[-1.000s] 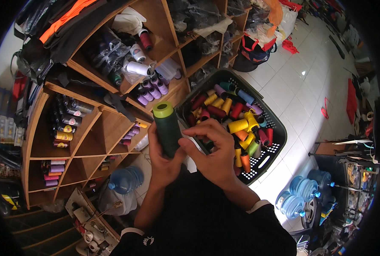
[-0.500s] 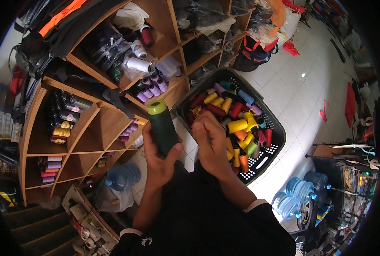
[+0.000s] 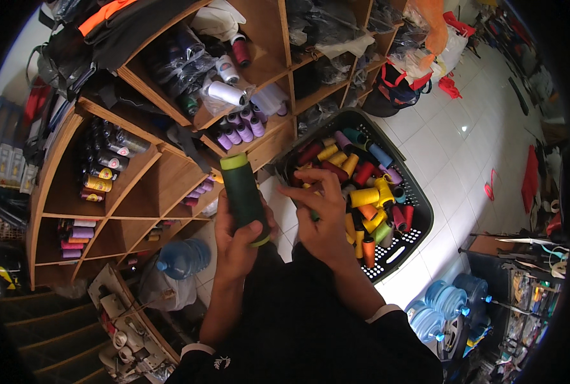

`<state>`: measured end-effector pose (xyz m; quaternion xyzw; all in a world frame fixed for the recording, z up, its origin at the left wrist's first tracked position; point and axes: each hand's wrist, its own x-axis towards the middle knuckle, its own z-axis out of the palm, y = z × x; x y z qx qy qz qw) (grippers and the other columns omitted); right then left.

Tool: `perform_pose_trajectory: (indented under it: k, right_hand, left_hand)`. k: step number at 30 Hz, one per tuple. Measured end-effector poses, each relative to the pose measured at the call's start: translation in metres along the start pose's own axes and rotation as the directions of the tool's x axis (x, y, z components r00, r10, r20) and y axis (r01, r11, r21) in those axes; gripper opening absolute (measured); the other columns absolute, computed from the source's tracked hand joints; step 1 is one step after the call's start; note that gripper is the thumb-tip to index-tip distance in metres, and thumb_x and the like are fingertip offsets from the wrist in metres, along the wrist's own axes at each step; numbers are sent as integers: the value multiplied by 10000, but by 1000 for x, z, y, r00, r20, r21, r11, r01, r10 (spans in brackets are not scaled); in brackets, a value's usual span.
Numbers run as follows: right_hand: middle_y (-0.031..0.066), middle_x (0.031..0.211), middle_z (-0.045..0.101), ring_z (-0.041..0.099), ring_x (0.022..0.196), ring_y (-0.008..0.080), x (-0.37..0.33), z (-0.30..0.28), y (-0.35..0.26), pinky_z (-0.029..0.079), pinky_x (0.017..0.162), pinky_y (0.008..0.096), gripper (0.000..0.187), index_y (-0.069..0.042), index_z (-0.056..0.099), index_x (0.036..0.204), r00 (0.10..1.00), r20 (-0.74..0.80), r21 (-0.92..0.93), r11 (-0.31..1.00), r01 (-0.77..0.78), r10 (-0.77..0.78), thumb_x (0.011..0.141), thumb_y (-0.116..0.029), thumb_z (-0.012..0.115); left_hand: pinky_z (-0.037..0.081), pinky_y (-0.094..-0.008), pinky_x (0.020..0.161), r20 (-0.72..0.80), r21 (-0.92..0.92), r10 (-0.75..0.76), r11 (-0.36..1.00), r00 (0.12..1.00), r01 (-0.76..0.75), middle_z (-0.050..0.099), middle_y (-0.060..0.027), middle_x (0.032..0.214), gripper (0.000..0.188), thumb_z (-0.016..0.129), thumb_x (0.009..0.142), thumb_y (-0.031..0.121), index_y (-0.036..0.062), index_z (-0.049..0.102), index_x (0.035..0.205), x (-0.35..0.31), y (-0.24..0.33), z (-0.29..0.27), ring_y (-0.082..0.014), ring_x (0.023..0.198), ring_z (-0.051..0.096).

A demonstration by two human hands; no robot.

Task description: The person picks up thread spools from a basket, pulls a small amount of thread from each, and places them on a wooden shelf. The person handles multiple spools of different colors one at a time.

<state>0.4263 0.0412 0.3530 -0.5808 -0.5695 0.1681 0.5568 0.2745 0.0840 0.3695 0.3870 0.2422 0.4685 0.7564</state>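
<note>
My left hand [image 3: 237, 246] is wrapped around a spool of dark green thread [image 3: 245, 198]. The spool tilts slightly, and its lime-green top end points away from me. Just to the right of it is my right hand [image 3: 323, 221], apart from the spool, with its fingers bent and the tips drawn together. Anything pinched there is too small to make out. Beyond the right hand, a dark plastic basket [image 3: 421, 238] on the floor holds many loose thread spools. Yellow spools [image 3: 364, 196], red spools [image 3: 364, 174] and an orange spool [image 3: 369, 253] are among them.
A wooden cubby shelf [image 3: 131, 221] curves along the left, with purple thread spools [image 3: 243, 131] and white thread spools [image 3: 226, 93] in it. One blue water jug [image 3: 184, 258] stands by the shelf; several more water jugs [image 3: 448, 299] stand at right. Bags [image 3: 403, 83] lie at the back.
The right hand's fingers have opened out somewhat from a tighter curl and reach toward the spool. The left hand still holds the spool. The whole view has shifted slightly.
</note>
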Motion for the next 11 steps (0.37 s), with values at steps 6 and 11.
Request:
perform_pose_trajectory:
  k: [6, 11]
  right_hand:
    - [175, 1224, 463, 454, 1066, 306, 8, -2, -40, 414, 887, 391, 487, -169, 634, 1204, 962, 193, 10, 981, 192, -190, 741, -36, 559]
    - [178, 1262, 435, 425, 1103, 307, 2, 5, -30, 381, 936, 416, 467, -138, 621, 1220, 969, 197, 5, 988, 155, -153, 758, -79, 591]
  left_hand:
    - [493, -315, 725, -39, -66, 3, 998, 999, -5, 524, -117, 1028, 656, 677, 692, 147, 48, 372, 1264, -1, -3, -13, -201, 855, 567]
    - [480, -330, 745, 51, -223, -73, 971, 996, 83, 519, -122, 949, 623, 664, 691, 245, 12, 408, 1208, 1, 8, -10, -201, 829, 549]
